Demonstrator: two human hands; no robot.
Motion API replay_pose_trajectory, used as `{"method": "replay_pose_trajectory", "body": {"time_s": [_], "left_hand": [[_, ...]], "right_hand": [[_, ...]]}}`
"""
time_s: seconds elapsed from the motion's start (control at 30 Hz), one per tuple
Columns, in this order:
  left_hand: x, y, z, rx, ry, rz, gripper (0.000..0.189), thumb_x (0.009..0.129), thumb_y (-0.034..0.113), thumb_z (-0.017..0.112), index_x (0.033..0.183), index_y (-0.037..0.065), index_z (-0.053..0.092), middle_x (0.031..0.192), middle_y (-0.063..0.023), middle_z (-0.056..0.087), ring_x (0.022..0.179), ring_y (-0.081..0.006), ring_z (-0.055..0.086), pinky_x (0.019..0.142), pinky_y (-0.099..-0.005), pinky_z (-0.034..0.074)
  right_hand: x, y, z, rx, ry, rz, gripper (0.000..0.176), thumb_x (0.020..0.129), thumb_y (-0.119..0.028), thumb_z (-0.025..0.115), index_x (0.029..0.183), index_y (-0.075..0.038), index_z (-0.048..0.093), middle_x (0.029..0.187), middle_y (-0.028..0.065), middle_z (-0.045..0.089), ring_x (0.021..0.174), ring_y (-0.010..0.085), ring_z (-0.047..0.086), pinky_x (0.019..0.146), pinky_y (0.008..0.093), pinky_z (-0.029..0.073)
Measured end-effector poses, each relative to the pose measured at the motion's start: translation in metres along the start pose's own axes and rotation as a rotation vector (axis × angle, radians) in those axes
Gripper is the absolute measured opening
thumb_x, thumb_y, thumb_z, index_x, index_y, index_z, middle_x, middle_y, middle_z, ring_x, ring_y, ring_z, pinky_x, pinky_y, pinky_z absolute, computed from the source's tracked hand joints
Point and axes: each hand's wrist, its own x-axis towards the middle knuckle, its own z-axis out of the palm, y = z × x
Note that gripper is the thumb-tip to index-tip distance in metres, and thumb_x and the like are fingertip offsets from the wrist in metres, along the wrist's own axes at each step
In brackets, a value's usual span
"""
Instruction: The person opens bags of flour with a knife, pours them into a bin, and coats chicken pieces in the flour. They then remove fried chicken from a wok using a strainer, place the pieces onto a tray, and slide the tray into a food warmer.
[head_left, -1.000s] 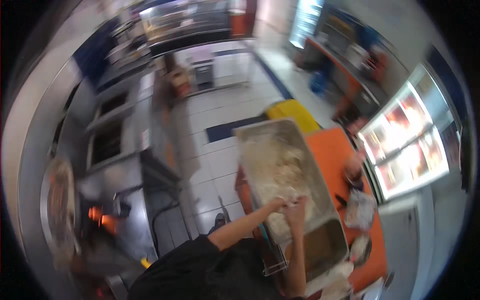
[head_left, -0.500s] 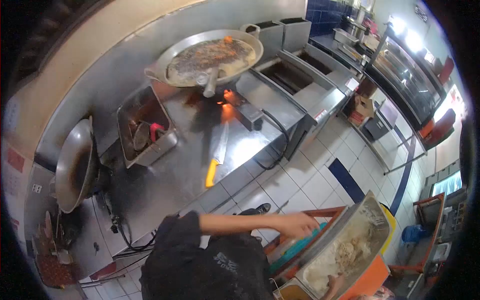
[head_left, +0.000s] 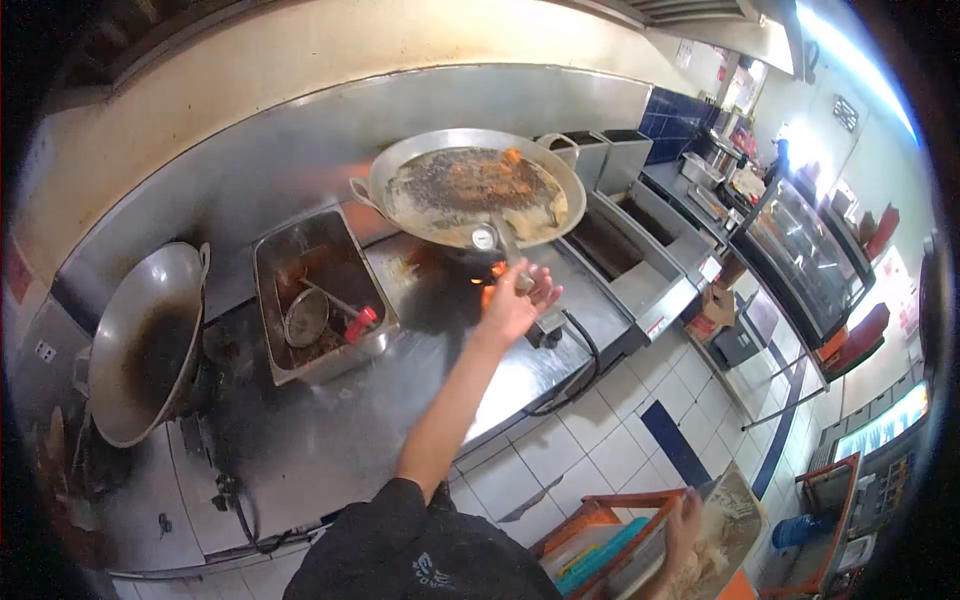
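My left hand (head_left: 518,305) reaches over the stove with its thumb and fingers around the end of a thick metal handle (head_left: 506,240). That handle leans over the near rim of a wide wok (head_left: 435,143) of bubbling oil; the tool's other end is hidden. Orange-brown pieces (head_left: 512,157) float in the oil. A round dial thermometer (head_left: 484,238) sits at the rim beside the handle. Flame shows under the wok. My right hand (head_left: 684,522) is raised over a metal tub (head_left: 752,490) of pale flour; its fingers are smeared.
A deep metal pan (head_left: 290,375) holds a strainer (head_left: 307,318) with a red handle end. Another wok (head_left: 150,345) stands at left. Fryer wells (head_left: 603,243) lie right of the burner. A glass display case (head_left: 800,250) stands farther right. A black hose (head_left: 590,375) hangs over the counter edge.
My left hand has moved from above the tub's side up to the metal handle at the wok. My right hand has lifted from the flour. My forearm now covers the yellow-handled knife's place.
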Motion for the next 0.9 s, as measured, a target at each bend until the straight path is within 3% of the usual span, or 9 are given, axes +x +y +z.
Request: {"method": "replay_pose_trajectory", "body": {"time_s": [0.1, 0.2, 0.3, 0.33, 0.43, 0.47, 0.53, 0.73, 0.9], "left_hand": [[0.013, 0.001, -0.009, 0.201, 0.057, 0.074, 0.02, 0.094, 0.02, 0.052, 0.106, 0.004, 0.052, 0.067, 0.0007, 0.048, 0.059, -0.0116, 0.052, 0.073, -0.0324, 0.055], [-0.025, 0.019, 0.002, 0.382, -0.008, -0.022, 0.034, 0.098, 0.034, 0.046, 0.118, 0.007, 0.05, 0.077, -0.0048, 0.059, 0.064, -0.0151, 0.06, 0.064, -0.0333, 0.055], [-0.085, 0.051, 0.01, 0.718, -0.177, -0.238, 0.056, 0.099, 0.048, 0.035, 0.135, 0.007, 0.041, 0.1, -0.0122, 0.066, 0.07, -0.0202, 0.065, 0.065, -0.0349, 0.055], [-0.107, 0.055, -0.004, 0.968, -0.31, -0.113, 0.055, 0.097, 0.045, 0.04, 0.137, 0.006, 0.041, 0.102, -0.0117, 0.066, 0.07, -0.0201, 0.065, 0.066, -0.033, 0.055], [-0.176, 0.073, -0.025, 1.156, -0.09, -0.08, 0.036, 0.097, 0.021, 0.051, 0.129, 0.005, 0.052, 0.092, -0.0084, 0.067, 0.068, -0.0109, 0.063, 0.064, -0.025, 0.054], [-0.19, 0.075, -0.046, 1.147, 0.03, 0.009, 0.034, 0.097, 0.023, 0.051, 0.126, 0.004, 0.054, 0.092, -0.0081, 0.066, 0.067, -0.0092, 0.061, 0.061, -0.0246, 0.053], [-0.214, 0.078, -0.079, 1.09, 0.327, 0.136, 0.031, 0.098, 0.025, 0.05, 0.118, 0.002, 0.057, 0.089, -0.0073, 0.065, 0.064, -0.0083, 0.059, 0.057, -0.0247, 0.053], [-0.238, 0.083, -0.114, 0.979, 0.946, 0.35, 0.03, 0.097, 0.029, 0.05, 0.105, 0.002, 0.06, 0.083, -0.0073, 0.06, 0.065, -0.0139, 0.059, 0.057, -0.0307, 0.056], [-0.206, 0.085, -0.131, 0.709, 0.976, 0.548, 0.043, 0.094, 0.045, 0.052, 0.101, 0.003, 0.058, 0.091, -0.0086, 0.06, 0.077, -0.0187, 0.061, 0.063, -0.0362, 0.057]], "right_hand": [[0.059, -0.138, 0.114, 0.374, -0.35, -0.145, 0.026, 0.095, -0.014, 0.053, 0.116, 0.001, 0.057, 0.098, 0.0099, 0.064, 0.084, 0.0142, 0.062, 0.071, 0.0271, 0.051], [0.093, -0.263, 0.196, 0.615, -0.596, -0.094, 0.041, 0.1, -0.036, 0.043, 0.119, -0.002, 0.056, 0.089, 0.0069, 0.068, 0.079, 0.0138, 0.063, 0.063, 0.0232, 0.047], [0.124, -0.331, 0.255, 0.97, -1.029, 0.182, 0.063, 0.097, -0.055, 0.035, 0.123, 0.0, 0.051, 0.108, 0.0176, 0.063, 0.093, 0.0248, 0.064, 0.08, 0.0385, 0.052], [0.127, -0.368, 0.255, 1.174, -1.287, 0.385, 0.058, 0.097, -0.053, 0.038, 0.118, -0.001, 0.053, 0.109, 0.0191, 0.061, 0.098, 0.0274, 0.062, 0.084, 0.0421, 0.052], [0.154, -0.388, 0.318, 1.457, -1.291, 0.57, 0.044, 0.097, -0.041, 0.046, 0.104, 0.001, 0.054, 0.095, 0.017, 0.063, 0.076, 0.0257, 0.063, 0.068, 0.0354, 0.055], [0.154, -0.403, 0.316, 1.487, -1.29, 0.634, 0.036, 0.099, -0.032, 0.047, 0.101, 0.003, 0.053, 0.077, 0.0098, 0.056, 0.058, 0.0171, 0.054, 0.052, 0.0274, 0.049], [0.179, -0.388, 0.334, 1.754, -1.457, 1.013, 0.026, 0.099, -0.022, 0.046, 0.1, 0.003, 0.05, 0.066, 0.0012, 0.043, 0.05, 0.0086, 0.042, 0.042, 0.0236, 0.039], [0.19, -0.369, 0.309, 1.656, -1.413, 0.845, 0.016, 0.099, -0.014, 0.044, 0.099, 0.002, 0.047, 0.063, -0.004, 0.037, 0.045, 0.0031, 0.035, 0.036, 0.0184, 0.031], [0.182, -0.351, 0.311, 1.495, -1.402, 0.603, 0.004, 0.096, -0.013, 0.051, 0.097, -0.009, 0.05, 0.062, -0.0066, 0.038, 0.043, 0.0026, 0.034, 0.036, 0.018, 0.031]]}}
